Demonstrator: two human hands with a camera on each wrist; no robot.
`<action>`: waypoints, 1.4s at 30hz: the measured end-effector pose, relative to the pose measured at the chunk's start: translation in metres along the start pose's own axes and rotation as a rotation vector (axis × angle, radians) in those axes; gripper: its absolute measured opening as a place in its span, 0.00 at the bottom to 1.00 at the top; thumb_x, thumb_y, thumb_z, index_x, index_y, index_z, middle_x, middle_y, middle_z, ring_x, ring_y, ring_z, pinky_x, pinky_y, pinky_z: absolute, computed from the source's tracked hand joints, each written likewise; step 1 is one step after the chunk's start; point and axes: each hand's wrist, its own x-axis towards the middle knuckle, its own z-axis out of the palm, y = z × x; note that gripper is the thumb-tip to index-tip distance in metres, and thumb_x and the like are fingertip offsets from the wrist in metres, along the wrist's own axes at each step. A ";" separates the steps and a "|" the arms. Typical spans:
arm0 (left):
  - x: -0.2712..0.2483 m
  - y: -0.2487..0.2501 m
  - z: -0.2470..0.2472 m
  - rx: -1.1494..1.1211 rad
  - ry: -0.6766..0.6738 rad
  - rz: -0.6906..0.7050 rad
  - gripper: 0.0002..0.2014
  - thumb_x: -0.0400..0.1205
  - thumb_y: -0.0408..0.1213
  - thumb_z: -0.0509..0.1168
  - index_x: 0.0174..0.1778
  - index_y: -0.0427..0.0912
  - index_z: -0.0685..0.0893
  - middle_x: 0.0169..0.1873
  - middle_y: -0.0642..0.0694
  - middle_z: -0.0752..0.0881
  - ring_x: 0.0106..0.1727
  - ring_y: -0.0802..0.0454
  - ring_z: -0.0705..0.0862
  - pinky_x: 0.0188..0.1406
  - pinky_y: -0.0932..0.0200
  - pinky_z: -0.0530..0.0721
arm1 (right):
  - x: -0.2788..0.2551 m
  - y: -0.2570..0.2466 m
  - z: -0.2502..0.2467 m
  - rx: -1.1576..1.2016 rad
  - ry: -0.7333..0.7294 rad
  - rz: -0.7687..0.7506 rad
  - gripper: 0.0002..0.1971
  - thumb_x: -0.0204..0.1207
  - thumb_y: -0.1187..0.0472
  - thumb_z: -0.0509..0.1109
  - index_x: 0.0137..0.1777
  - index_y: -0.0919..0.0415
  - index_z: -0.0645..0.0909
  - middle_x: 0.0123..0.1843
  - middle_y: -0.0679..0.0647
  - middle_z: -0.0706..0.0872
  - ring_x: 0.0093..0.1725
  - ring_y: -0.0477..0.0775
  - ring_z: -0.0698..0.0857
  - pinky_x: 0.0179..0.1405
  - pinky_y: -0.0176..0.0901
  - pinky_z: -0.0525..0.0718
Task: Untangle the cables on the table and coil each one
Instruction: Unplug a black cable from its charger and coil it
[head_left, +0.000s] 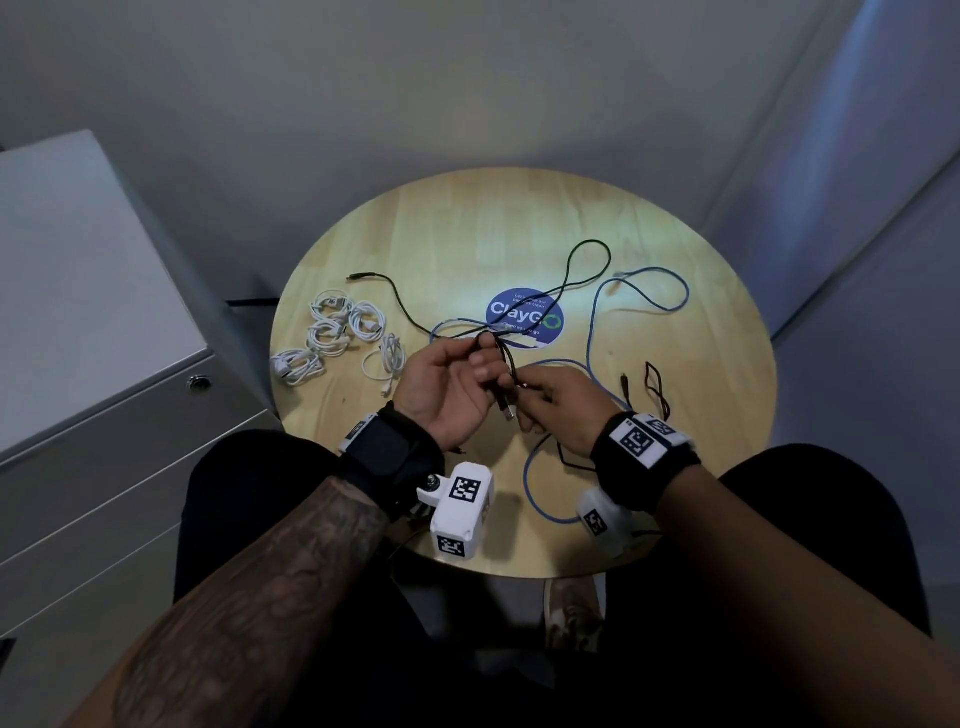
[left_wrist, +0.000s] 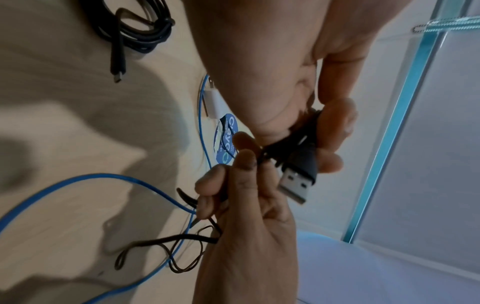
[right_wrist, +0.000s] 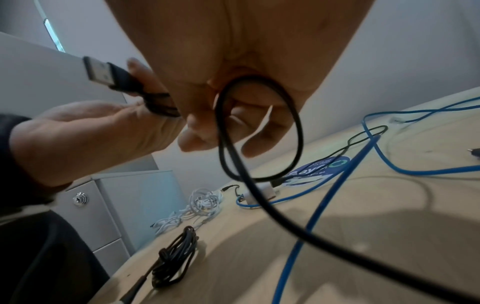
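Blue round sticker (head_left: 524, 317) reads "ClayGo" (smaller print blurred); hands grip black cable (head_left: 498, 364).

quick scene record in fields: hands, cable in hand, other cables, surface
left hand: grips coiled turns of the black USB cable
right hand: pinches the same cable, forming a loop
plug: USB-A plug sticks out between the hands
done: white cable bundles at table's left; a coiled black cable near the front edge
loose: blue cable, thin dark cable
surface: round wooden table
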 end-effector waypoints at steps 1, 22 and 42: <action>0.001 0.001 0.000 -0.009 0.020 0.029 0.10 0.82 0.32 0.52 0.43 0.36 0.77 0.28 0.50 0.70 0.27 0.54 0.71 0.41 0.58 0.77 | -0.001 0.000 0.001 0.004 -0.020 0.000 0.10 0.85 0.60 0.64 0.42 0.53 0.82 0.29 0.50 0.85 0.30 0.53 0.83 0.34 0.43 0.83; 0.007 -0.027 -0.001 1.177 0.064 0.152 0.17 0.91 0.36 0.53 0.44 0.32 0.83 0.27 0.44 0.79 0.28 0.47 0.78 0.35 0.56 0.79 | -0.008 -0.004 -0.042 -0.179 0.404 -0.253 0.04 0.77 0.59 0.75 0.49 0.53 0.91 0.36 0.40 0.80 0.37 0.37 0.79 0.40 0.29 0.72; -0.001 0.039 0.001 -0.188 0.032 0.252 0.14 0.89 0.34 0.50 0.45 0.36 0.78 0.31 0.50 0.73 0.29 0.55 0.75 0.43 0.59 0.83 | -0.008 -0.010 0.003 0.361 0.181 0.146 0.10 0.87 0.59 0.61 0.48 0.58 0.82 0.26 0.41 0.78 0.24 0.45 0.68 0.24 0.37 0.64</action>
